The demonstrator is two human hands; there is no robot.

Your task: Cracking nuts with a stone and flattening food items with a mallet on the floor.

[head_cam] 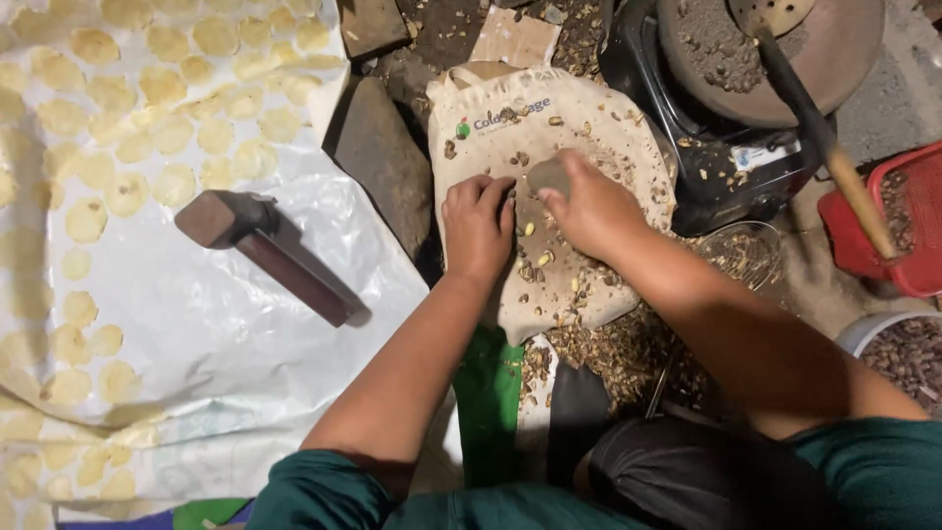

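Observation:
My right hand (589, 208) grips a small grey stone (549, 177) and presses it down on a beige cloth bag (589, 128) spread over a block. My left hand (478, 224) rests beside it with the fingers curled onto the cloth, touching something small that I cannot make out. Pale kernels and brown shell bits (545, 260) are scattered on the cloth around both hands.
A white plastic sheet (226, 324) at left carries several flat pale yellow discs (128, 147) and a brown wooden mallet (265, 250). A flat stone (383, 162) lies beside the cloth. At right stand a dark stove with a pan (746, 69), a wooden-handled ladle (834, 157), a red basket (903, 226) and a white bowl of nuts (903, 348).

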